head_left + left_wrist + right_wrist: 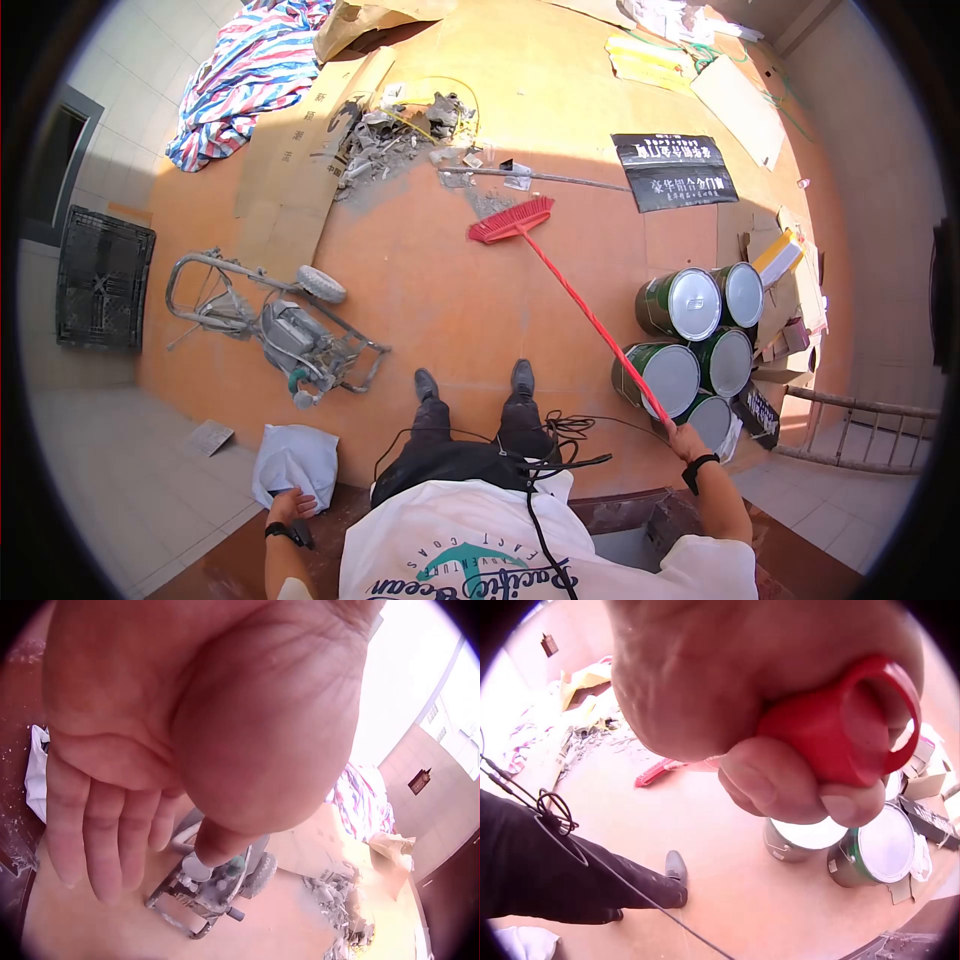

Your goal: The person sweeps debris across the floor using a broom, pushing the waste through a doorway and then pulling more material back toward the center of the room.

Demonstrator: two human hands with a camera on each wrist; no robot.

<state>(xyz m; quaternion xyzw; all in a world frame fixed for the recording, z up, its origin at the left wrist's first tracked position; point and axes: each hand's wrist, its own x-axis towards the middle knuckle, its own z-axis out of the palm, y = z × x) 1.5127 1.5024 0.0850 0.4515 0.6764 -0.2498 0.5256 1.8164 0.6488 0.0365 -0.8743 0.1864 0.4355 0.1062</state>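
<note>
A red broom (590, 315) slants across the floor in the head view, its bristle head (512, 220) beside a strip of grey dust below a rubble pile (385, 145). My right hand (689, 443) grips the end of its handle. The right wrist view shows the fingers of that hand (772, 780) curled round the red handle end (832, 735), which has a loop. My left hand (290, 506) holds nothing and hangs over a white bag (297, 462). In the left wrist view the left hand (180, 742) has its fingers extended and relaxed.
Several green buckets (668, 378) stand at the right. A wheeled machine (290, 325) is on the left, near a black crate (104, 280). A long pole (570, 180) lies behind the broom head, beside a black printed sheet (674, 171). Black cables (570, 428) hang at my waist.
</note>
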